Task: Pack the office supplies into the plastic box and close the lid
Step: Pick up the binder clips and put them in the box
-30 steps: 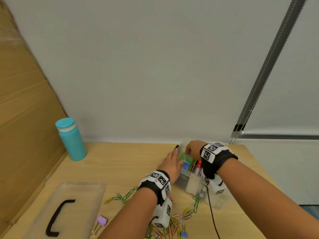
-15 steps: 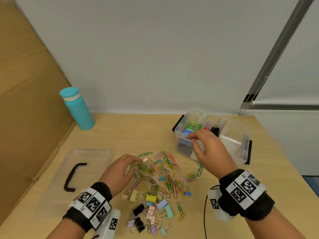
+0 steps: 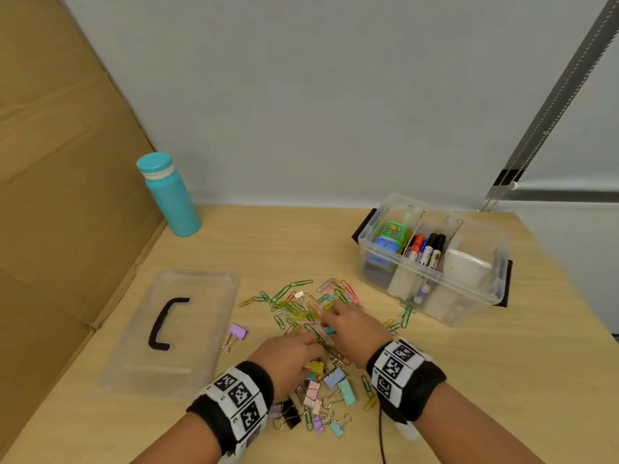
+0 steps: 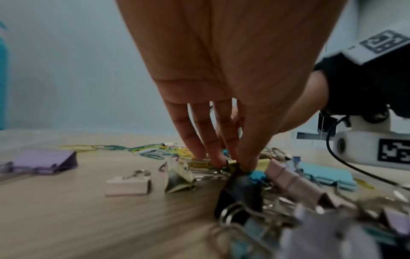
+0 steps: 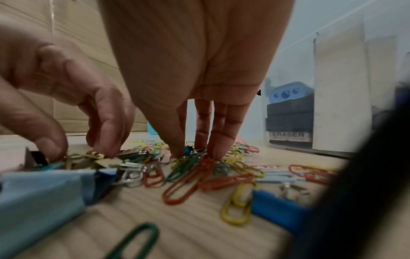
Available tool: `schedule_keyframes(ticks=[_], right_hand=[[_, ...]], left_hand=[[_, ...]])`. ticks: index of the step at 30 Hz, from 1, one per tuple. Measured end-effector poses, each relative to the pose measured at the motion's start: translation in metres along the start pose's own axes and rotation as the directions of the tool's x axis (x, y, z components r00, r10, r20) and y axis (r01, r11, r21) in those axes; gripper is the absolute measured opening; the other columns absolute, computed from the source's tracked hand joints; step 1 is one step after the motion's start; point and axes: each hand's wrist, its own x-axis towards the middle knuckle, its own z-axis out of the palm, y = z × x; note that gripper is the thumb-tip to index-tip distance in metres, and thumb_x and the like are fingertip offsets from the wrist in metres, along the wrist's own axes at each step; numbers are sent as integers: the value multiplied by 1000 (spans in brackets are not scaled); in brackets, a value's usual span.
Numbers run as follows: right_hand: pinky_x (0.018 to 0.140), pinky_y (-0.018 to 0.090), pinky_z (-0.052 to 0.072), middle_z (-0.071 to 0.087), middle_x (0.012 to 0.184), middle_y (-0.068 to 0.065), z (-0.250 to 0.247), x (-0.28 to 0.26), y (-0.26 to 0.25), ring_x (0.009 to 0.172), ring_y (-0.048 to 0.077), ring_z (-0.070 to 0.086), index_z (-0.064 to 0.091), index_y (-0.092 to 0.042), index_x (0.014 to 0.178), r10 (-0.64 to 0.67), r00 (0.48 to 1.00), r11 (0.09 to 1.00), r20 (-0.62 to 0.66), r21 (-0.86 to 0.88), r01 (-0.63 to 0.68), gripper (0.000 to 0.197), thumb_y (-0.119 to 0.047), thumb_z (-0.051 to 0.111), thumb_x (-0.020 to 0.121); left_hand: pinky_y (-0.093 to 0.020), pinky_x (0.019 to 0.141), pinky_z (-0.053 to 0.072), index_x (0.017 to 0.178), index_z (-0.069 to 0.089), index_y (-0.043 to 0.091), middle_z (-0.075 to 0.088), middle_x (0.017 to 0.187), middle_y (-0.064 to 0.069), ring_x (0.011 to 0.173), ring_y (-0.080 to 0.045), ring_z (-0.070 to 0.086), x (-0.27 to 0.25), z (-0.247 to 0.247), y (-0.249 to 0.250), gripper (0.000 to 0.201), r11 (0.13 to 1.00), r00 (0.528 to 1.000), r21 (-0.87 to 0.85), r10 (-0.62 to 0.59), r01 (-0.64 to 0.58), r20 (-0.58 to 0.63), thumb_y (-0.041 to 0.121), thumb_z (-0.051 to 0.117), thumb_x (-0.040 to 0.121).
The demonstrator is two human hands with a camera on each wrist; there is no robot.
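Observation:
The clear plastic box stands open at the right with markers and erasers inside. Its lid lies flat at the left, black handle up. Between them is a heap of coloured paper clips and binder clips. My left hand points down into the binder clips, and its thumb and fingertips pinch one. Just beyond it, my right hand pinches paper clips between thumb and fingertips. What is under the fingertips is hidden.
A teal bottle stands at the back left beside a cardboard wall. A lone purple binder clip lies by the lid. A black cable trails from my right wrist. The table's right edge runs near the box.
Both hands left the box and came down onto the heap. The right hand pulled back from the box to the paper clips; the left shifted to the binder clips.

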Motion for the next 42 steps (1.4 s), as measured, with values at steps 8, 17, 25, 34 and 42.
schedule_keyframes(ticks=[8, 17, 25, 34, 42], right_hand=[[86, 28, 38, 47, 107, -4, -4, -1, 7, 108, 17, 44, 55, -24, 102, 110, 990, 952, -85, 296, -81, 15, -17, 52, 89], [66, 28, 53, 65, 102, 11, -28, -9, 12, 80, 20, 63, 53, -8, 88, 400, 915, 21, 58, 997, -73, 7, -3, 50, 93], [55, 28, 49, 57, 68, -1, -21, 49, -8, 55, 15, 56, 51, -17, 85, 380, 924, 546, 26, 800, -247, 9, -20, 49, 93], [79, 33, 43, 55, 116, 14, -17, 99, -28, 103, 30, 55, 50, -5, 114, 237, 969, 959, 73, 143, -245, 31, -27, 54, 92], [62, 29, 42, 61, 88, 4, -28, 86, -26, 75, 19, 54, 56, -10, 95, 395, 918, 789, 19, 504, -350, 27, -34, 59, 84]], left_hand=[[-30, 88, 46, 129, 47, 31, 48, 121, 7, 107, -12, 48, -1, -6, -9, 42, 995, 997, -96, 8, -16, -76, 23, 53, 88], [-27, 86, 47, 105, 64, 31, 56, 95, 9, 92, -7, 55, -26, -39, -56, 25, 689, 915, -723, -317, 40, -251, 22, 63, 83], [-35, 82, 51, 90, 59, 29, 52, 96, -3, 102, -21, 61, -36, -35, -76, 34, 548, 885, -833, -424, 81, -193, 43, 63, 59], [-21, 73, 40, 72, 44, 24, 37, 90, -2, 80, -15, 44, -40, -23, -80, 28, 636, 916, -749, -389, 186, -103, 1, 46, 89], [-7, 80, 34, 80, 41, 21, 30, 95, 6, 89, -5, 36, -37, -15, -67, 18, 836, 964, -539, -215, 99, -157, 8, 53, 83]])
